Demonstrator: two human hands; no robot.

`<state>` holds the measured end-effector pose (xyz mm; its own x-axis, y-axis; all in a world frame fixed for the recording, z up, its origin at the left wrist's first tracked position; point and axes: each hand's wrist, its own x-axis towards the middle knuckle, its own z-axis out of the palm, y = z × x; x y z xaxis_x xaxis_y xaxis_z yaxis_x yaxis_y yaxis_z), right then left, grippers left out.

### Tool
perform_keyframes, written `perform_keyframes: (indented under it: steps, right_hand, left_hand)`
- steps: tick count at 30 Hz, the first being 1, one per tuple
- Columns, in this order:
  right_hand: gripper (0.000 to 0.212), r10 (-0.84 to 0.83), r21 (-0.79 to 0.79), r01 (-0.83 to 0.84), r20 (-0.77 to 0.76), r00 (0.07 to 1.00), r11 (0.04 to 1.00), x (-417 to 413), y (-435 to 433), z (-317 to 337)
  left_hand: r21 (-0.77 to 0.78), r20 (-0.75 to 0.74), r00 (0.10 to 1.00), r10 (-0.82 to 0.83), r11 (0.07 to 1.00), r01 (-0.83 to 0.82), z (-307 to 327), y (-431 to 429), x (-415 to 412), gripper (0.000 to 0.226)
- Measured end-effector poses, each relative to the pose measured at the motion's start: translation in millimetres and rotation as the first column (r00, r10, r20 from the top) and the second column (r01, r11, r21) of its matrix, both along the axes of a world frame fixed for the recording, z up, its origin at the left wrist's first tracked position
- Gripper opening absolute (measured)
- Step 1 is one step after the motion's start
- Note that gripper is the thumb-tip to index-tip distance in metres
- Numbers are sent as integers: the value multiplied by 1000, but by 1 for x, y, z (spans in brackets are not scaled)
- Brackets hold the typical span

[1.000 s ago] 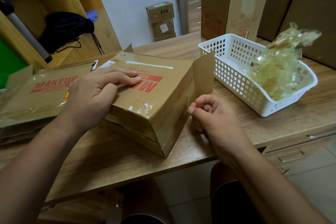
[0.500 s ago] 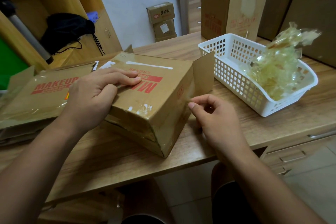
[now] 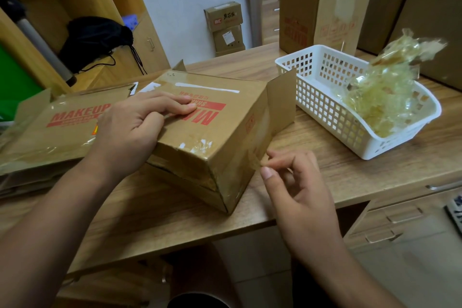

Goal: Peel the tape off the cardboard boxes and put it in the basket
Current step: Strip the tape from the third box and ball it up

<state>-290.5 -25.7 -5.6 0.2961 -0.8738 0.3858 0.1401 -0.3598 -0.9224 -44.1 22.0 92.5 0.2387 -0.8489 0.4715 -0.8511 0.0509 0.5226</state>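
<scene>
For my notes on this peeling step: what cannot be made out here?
Head view only:
- Whether the right hand pinches a tape end: too thin and clear to tell against the cardboard box.
- The box's red print: partly covered by the left hand.
- The basket floor: hidden under the tape wad.
- The flattened box: cut off by the left edge.
</scene>
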Motion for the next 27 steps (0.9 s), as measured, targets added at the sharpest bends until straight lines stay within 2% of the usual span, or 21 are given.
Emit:
perform_keyframes:
  steps: [4, 7, 12, 18, 23, 27]
  right_hand:
    - [17, 106, 266, -164, 218, 970, 950, 5, -9, 5]
    - [27, 95, 330, -198, 302, 949, 923, 6, -9, 8]
    - [34, 59, 352, -173, 311, 949, 920, 4, 8, 20]
    - [14, 212, 250, -334, 411, 886, 909, -3, 26, 39]
    - [15, 100, 410, -311, 461, 882, 857, -13, -2, 33]
    - [18, 152, 433, -299, 342, 927, 850, -19, -19, 27]
  left_hand:
    - [-15, 17, 999, 30, 999, -30, 0, 0, -2, 48]
    - [-28, 18, 999, 45, 999, -44, 0, -1, -4, 47]
    - [-28, 20, 998, 64, 998, -63, 1, -1, -5, 47]
    - [-28, 31, 992, 120, 992, -119, 2, -3, -11, 46]
    - [-40, 59, 983, 171, 985, -169, 1, -6, -16, 45]
    - [-48, 139, 966, 219, 976, -214, 1, -7, -17, 46]
